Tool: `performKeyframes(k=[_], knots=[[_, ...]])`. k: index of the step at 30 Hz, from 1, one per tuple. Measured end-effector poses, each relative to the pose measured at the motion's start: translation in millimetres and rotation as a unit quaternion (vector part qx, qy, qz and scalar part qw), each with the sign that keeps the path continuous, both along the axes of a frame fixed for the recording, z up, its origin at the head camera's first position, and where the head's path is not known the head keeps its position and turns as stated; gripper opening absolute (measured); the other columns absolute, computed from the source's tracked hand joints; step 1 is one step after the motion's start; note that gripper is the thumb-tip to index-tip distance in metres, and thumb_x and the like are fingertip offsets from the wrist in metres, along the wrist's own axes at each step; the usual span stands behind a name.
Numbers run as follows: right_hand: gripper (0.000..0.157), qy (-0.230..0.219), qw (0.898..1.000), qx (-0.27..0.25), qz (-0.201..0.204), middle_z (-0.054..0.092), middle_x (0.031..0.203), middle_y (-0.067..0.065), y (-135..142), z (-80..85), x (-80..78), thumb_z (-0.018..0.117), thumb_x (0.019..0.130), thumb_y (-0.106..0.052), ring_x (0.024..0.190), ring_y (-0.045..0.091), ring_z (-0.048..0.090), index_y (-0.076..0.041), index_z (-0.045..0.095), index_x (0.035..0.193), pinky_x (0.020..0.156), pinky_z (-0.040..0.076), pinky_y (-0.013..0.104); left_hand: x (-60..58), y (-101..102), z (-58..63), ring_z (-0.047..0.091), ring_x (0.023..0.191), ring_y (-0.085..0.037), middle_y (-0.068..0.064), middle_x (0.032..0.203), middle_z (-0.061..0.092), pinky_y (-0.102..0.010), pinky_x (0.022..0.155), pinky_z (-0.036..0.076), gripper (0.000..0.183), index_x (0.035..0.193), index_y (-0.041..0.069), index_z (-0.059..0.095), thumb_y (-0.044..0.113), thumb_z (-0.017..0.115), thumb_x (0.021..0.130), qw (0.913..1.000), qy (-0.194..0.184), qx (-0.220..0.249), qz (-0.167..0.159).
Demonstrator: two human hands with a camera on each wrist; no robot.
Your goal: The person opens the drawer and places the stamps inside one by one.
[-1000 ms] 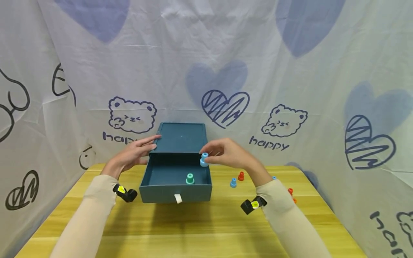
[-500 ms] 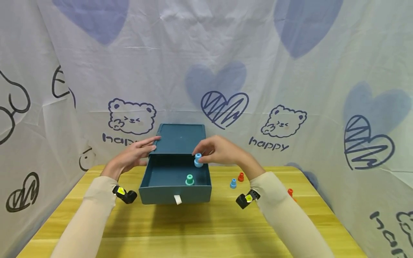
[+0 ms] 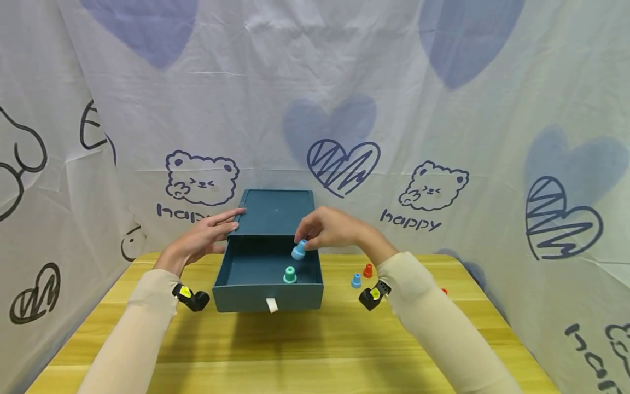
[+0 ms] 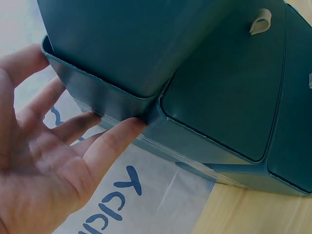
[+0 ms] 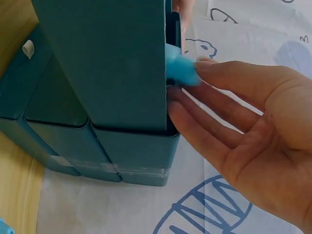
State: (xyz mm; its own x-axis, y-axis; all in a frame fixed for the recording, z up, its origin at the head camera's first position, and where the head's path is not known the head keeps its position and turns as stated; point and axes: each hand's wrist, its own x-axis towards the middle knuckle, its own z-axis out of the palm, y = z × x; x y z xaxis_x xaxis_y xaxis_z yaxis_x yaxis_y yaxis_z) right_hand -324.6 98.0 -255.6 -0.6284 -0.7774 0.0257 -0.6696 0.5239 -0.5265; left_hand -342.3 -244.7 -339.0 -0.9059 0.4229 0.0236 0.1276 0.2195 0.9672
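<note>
A dark teal drawer (image 3: pixel 268 298) is pulled out of its cabinet (image 3: pixel 278 210), with a white tab on its front. Inside it, near the front, stands a green stepped peg (image 3: pixel 290 275). My right hand (image 3: pixel 332 227) pinches a light blue stepped peg (image 3: pixel 298 250) between thumb and fingers, tilted over the right part of the open drawer. In the right wrist view the blue peg (image 5: pixel 181 66) is partly hidden by the drawer wall. My left hand (image 3: pixel 204 238) touches the cabinet's left side; its fingers look spread and fairly straight in the left wrist view.
On the wooden table (image 3: pixel 275 361), right of the drawer, stand another blue peg (image 3: pixel 356 280) and a red peg (image 3: pixel 368 270). A further red piece (image 3: pixel 444 291) shows mostly behind the right sleeve. A printed white cloth (image 3: pixel 334 71) hangs behind the cabinet.
My right hand has moved left with the blue peg, from the drawer's right edge to over its inside, and the peg has tipped and dropped a little. The left hand stays put.
</note>
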Motion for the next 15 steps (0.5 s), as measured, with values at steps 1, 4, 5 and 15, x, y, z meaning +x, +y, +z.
performKeyframes(k=[1, 4, 5, 15], knots=[[0.018, -0.001, 1.000, 0.002, 0.001, 0.077, 0.112, 0.012, -0.6, 0.4, -1.0, 0.073, 0.094, -0.004, 0.099, 0.018, 0.074, -0.002, 0.076, 0.112, 0.090, 0.062, 0.028, 0.1, -0.1, -0.1, 0.002, 0.159, -0.051, -0.016, 0.175, 0.000, -0.076, 0.118, 0.020, 0.067, 0.166, 0.018, 0.023, 0.036, 0.052, 0.108, 1.0000, 0.000, 0.000, 0.000], [0.017, 0.000, 1.000, 0.011, 0.002, 0.078, 0.112, 0.012, -1.6, 1.3, -3.1, 0.072, 0.094, -0.003, 0.101, 0.018, 0.074, -0.002, 0.076, 0.111, 0.091, 0.062, 0.028, 0.1, -0.1, -0.3, 0.002, 0.159, -0.051, -0.016, 0.175, 0.000, -0.077, 0.118, 0.020, 0.067, 0.166, 0.018, 0.023, 0.036, 0.052, 0.108, 1.0000, 0.000, 0.000, 0.001], [0.018, -0.002, 1.000, 0.013, 0.002, 0.077, 0.112, 0.012, -2.0, 1.4, -3.6, 0.072, 0.094, -0.003, 0.101, 0.018, 0.074, -0.002, 0.076, 0.111, 0.091, 0.062, 0.028, 0.0, 0.0, -0.4, 0.002, 0.158, -0.051, -0.016, 0.175, 0.000, -0.077, 0.118, 0.020, 0.067, 0.166, 0.018, 0.023, 0.036, 0.052, 0.108, 1.0000, 0.000, -0.001, 0.002], [0.022, -0.013, 1.000, -0.004, 0.001, 0.076, 0.115, 0.014, 2.2, 2.6, -4.7, 0.072, 0.094, -0.003, 0.105, 0.021, 0.074, 0.000, 0.074, 0.116, 0.091, 0.062, 0.029, -0.9, 0.0, -1.3, 0.003, 0.158, -0.051, -0.015, 0.175, 0.000, -0.078, 0.117, 0.020, 0.066, 0.165, 0.019, 0.024, 0.036, 0.052, 0.108, 1.0000, 0.004, -0.002, 0.003]])
